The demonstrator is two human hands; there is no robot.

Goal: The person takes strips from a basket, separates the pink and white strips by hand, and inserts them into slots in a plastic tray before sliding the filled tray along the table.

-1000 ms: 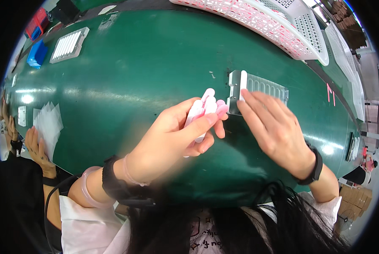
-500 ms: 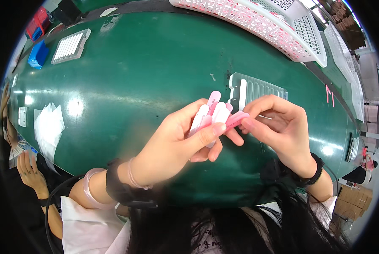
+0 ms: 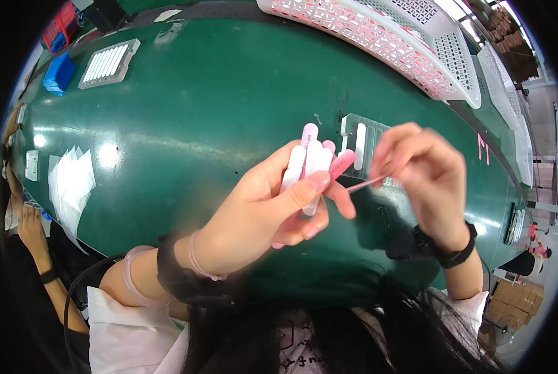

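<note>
My left hand (image 3: 272, 199) is closed around a fanned bunch of short, round-ended nail files (image 3: 317, 159), some white and some pink with dark print. Out to the right, my right hand (image 3: 419, 171) pinches one pink nail file (image 3: 366, 184), seen edge-on, its left end close to my left fingers. That hand is smeared by motion. Just behind it lies a clear slotted tray (image 3: 347, 134), with one white nail file (image 3: 360, 146) in its left slot. My right hand covers much of the tray's right side.
A white perforated basket (image 3: 378, 47) holding pink things stands at the far right. Far left are a filled tray (image 3: 109, 64) and a blue block-like stack (image 3: 59, 73). White sheets (image 3: 71, 187) lie on the left. Another person's hand (image 3: 33, 230) shows at the left edge.
My right hand has moved up and right, drawing a pink nail file away from the bunch. My left hand stays nearly in place, still holding the others.
</note>
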